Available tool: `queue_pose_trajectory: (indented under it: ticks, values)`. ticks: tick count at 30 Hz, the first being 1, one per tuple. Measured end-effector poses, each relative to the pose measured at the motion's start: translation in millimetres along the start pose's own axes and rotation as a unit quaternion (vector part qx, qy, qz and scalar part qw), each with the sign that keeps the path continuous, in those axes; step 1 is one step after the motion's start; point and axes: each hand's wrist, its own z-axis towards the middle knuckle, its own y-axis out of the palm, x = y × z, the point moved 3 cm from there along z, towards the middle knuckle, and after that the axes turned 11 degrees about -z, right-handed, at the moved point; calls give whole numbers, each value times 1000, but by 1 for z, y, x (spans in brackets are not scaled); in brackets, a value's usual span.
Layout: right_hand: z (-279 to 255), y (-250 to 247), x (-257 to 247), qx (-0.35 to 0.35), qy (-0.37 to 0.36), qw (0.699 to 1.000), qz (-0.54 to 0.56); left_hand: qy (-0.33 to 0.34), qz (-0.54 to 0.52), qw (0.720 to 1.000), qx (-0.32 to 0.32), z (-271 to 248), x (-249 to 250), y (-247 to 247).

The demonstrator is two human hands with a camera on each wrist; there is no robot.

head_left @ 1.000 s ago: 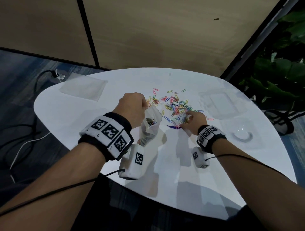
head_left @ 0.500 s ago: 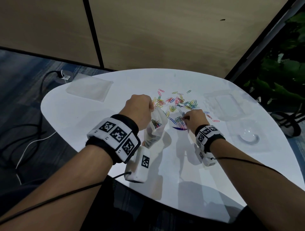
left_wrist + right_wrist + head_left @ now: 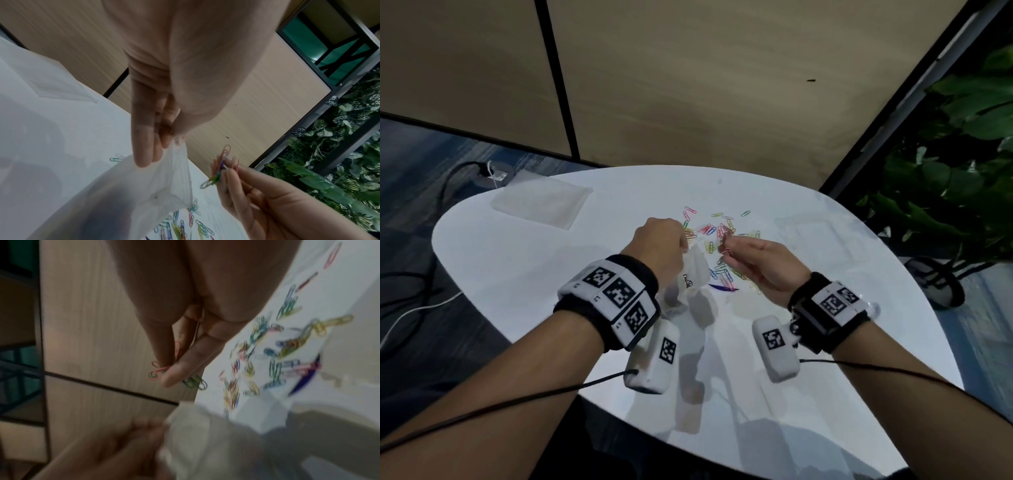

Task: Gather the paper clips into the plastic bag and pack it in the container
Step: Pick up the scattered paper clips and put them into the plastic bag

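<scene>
My left hand [image 3: 667, 240] pinches the top edge of a clear plastic bag [image 3: 693, 274], which hangs over the white table [image 3: 517, 260]; the pinch shows in the left wrist view [image 3: 170, 139], with the bag [image 3: 123, 194] below it. My right hand [image 3: 726, 248] is raised just right of the bag's mouth and pinches a small bunch of coloured paper clips [image 3: 221, 164], also seen in the right wrist view [image 3: 174, 373]. Several loose paper clips [image 3: 719, 229] lie scattered on the table behind and under both hands. A clear plastic container [image 3: 811, 229] sits at the right.
A flat clear bag or sheet [image 3: 541, 202] lies at the table's far left. A dark blue strip [image 3: 722, 287] lies among the clips. Green plants [image 3: 955, 164] stand to the right. Cables [image 3: 410, 308] run over the floor at the left.
My right hand has lifted off the table with a bunch of clips and moved up toward the bag's mouth. My left hand has raised the bag a little.
</scene>
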Motion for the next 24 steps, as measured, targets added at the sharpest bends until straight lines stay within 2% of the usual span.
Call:
queue_pose_trajectory:
  ticks: [4, 7, 8, 9, 11, 13, 14, 15, 16, 18, 19, 21, 22, 23, 24]
  values:
    - [-16, 23, 21, 29, -32, 998, -46, 3, 7, 1000, -2, -1, 12, 11]
    - [-14, 30, 30, 57, -64, 981, -172, 7, 38, 999, -8, -4, 18, 20]
    - [-13, 31, 30, 67, -86, 961, -255, 9, 46, 999, -8, -4, 18, 22]
    - [-13, 32, 29, 66, -113, 925, -356, 11, 49, 999, -9, -4, 18, 24]
    - [-14, 38, 24, 43, -162, 838, -519, 15, 48, 999, -11, -3, 18, 27]
    - [-14, 38, 18, 22, -182, 793, -581, 17, 32, 999, -9, -2, 18, 27]
    - [-13, 36, 14, 10, -190, 787, -588, 18, 21, 1000, -9, -2, 18, 27]
    - [-13, 35, 10, -10, -195, 790, -581, 19, 8, 1000, -9, -2, 17, 26]
    - [-12, 33, 5, -32, -188, 815, -548, 17, -3, 1000, -8, -2, 17, 24]
    - [-8, 26, -6, -63, -146, 891, -426, 13, -16, 1000, -2, -2, 14, 22]
    - [-5, 20, -10, -59, -121, 923, -361, 11, -20, 1000, 2, -1, 13, 20]
    - [7, -1, -12, -8, -93, 953, -289, 9, -32, 999, 6, -1, 8, 16]
    - [15, -15, -10, 34, -84, 951, -297, 10, -38, 999, 7, -1, 5, 13]
    - [26, -32, -5, 83, -73, 930, -351, 11, -41, 999, 8, -2, 3, 11]
    - [38, -53, 4, 124, -50, 880, -455, 11, -41, 999, 11, -2, 1, 8]
